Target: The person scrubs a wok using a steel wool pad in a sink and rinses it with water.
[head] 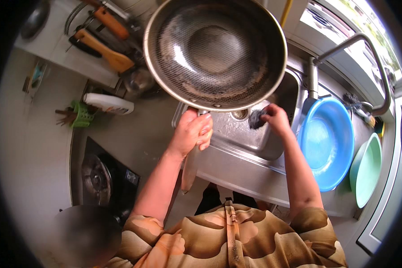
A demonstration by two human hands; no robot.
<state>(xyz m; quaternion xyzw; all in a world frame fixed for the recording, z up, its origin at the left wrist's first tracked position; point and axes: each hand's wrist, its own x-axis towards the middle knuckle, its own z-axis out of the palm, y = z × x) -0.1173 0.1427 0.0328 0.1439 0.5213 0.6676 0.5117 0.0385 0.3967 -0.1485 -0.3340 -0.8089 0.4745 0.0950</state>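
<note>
A large metal wok (217, 53) with a honeycomb-textured inside is raised over the sink, its hollow facing the camera. My left hand (192, 132) grips it by the long handle (190, 167), close to the rim. Below the wok's right edge, my right hand (277, 117) pinches a dark scouring pad (257, 119) and does not visibly touch the wok. Under both lies a wet stainless steel sink basin (241, 135), with its drain (240, 114) left of the pad. The wok hides the basin's far part.
A curved faucet (358, 37), a blue plastic basin (326, 144) and a green basin (366, 171) stand at right. At left are a wooden spatula (104, 50), a white bottle (110, 103), a green perforated holder (82, 114) and a gas stove (104, 181).
</note>
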